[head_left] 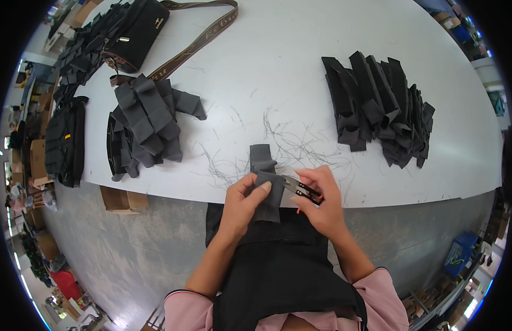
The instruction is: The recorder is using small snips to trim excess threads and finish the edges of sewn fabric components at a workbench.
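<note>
- White table (289,55): surface strewn with loose dark threads (280,137), mostly along the middle of the near edge.
- Left heap of folded dark-grey strips (151,113): placed toward the near-left corner, pieces overlapped.
- Right heap of dark strips (374,96): laid toward the right edge, roughly lengthwise.
- Black shoulder bag (140,36): set near the far-left corner, brown patterned strap (200,43) trailed to the left heap.
- Black bag (65,146): seen at the left edge, support unclear.
</note>
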Action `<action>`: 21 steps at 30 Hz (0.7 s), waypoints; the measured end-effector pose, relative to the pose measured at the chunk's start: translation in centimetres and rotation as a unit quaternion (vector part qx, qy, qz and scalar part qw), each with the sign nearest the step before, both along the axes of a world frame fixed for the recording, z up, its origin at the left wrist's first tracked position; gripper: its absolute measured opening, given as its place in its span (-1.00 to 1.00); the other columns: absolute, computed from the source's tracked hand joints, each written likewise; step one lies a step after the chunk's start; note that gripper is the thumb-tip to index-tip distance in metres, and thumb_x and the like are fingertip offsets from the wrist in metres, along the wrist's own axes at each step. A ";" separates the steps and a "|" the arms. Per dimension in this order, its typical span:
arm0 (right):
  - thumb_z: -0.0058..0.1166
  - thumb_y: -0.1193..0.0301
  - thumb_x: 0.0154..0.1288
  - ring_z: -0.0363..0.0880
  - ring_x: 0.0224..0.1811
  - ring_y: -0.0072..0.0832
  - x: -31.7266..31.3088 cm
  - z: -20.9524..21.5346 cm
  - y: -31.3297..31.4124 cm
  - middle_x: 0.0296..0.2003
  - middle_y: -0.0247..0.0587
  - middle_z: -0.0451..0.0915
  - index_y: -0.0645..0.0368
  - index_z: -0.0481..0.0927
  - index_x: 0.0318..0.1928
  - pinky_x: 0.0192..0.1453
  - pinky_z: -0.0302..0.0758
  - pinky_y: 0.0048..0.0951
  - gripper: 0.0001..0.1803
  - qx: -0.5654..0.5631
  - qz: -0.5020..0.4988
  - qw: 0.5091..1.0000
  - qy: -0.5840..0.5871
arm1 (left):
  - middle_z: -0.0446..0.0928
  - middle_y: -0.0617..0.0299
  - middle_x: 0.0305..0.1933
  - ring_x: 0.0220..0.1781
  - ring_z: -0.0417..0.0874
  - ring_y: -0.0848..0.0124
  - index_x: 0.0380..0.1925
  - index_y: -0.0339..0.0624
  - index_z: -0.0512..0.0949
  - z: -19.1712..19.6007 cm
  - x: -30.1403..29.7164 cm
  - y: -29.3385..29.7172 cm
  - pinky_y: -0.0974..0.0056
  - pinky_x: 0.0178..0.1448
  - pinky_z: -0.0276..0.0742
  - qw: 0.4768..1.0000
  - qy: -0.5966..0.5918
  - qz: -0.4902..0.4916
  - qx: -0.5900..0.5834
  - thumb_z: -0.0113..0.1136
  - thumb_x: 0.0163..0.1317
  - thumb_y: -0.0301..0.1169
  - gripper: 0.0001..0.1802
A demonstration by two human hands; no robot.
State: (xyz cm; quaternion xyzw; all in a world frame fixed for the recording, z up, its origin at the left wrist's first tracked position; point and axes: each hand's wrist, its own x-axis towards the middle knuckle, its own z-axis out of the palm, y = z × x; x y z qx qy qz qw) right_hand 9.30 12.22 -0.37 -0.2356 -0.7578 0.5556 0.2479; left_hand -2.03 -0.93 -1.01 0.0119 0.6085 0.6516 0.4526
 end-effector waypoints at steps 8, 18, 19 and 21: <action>0.24 0.60 -0.05 0.29 -0.56 -0.65 -2.9 -1.6 0.0 -0.53 -0.39 0.32 0.15 0.56 -0.23 -0.56 0.19 -0.58 -0.70 0.063 0.059 0.996 0.005 | 0.52 0.38 -0.32 -0.27 0.42 0.67 -0.35 -0.21 0.54 -1.9 -0.4 -0.9 0.54 -0.13 0.29 0.995 -0.083 -0.040 0.042 0.13 0.27 -0.30 -0.81; 0.15 0.53 0.16 0.38 -0.48 -0.70 -1.2 -2.6 -1.1 -0.42 -0.39 0.51 0.24 0.45 -0.12 -0.42 0.35 -0.66 -0.73 -0.144 -0.045 0.988 -0.015 | 0.55 0.36 -0.32 -0.32 0.48 0.66 -0.20 -0.30 0.55 -1.0 -0.1 0.1 0.51 -0.24 0.40 0.999 -0.049 0.024 0.003 0.10 0.28 -0.36 -0.77; 0.15 0.53 0.16 0.38 -0.48 -0.70 -0.4 -2.2 -1.2 -0.42 -0.39 0.51 0.24 0.45 -0.12 -0.42 0.35 -0.66 -0.73 -0.145 -0.043 0.988 -0.017 | 0.56 0.37 -0.34 -0.34 0.48 0.67 -0.21 -0.30 0.56 -1.1 -0.2 0.3 0.51 -0.24 0.40 0.999 -0.039 0.031 -0.002 0.10 0.28 -0.38 -0.79; 0.17 0.54 0.13 0.43 -0.46 -0.68 0.6 -0.6 -1.4 -0.42 -0.33 0.53 0.23 0.46 -0.11 -0.41 0.38 -0.61 -0.71 -0.066 0.030 0.995 -0.070 | 0.56 0.37 -0.36 -0.36 0.47 0.67 -0.22 -0.30 0.56 -1.3 -0.5 0.4 0.52 -0.25 0.40 0.999 -0.030 0.034 -0.009 0.10 0.28 -0.39 -0.80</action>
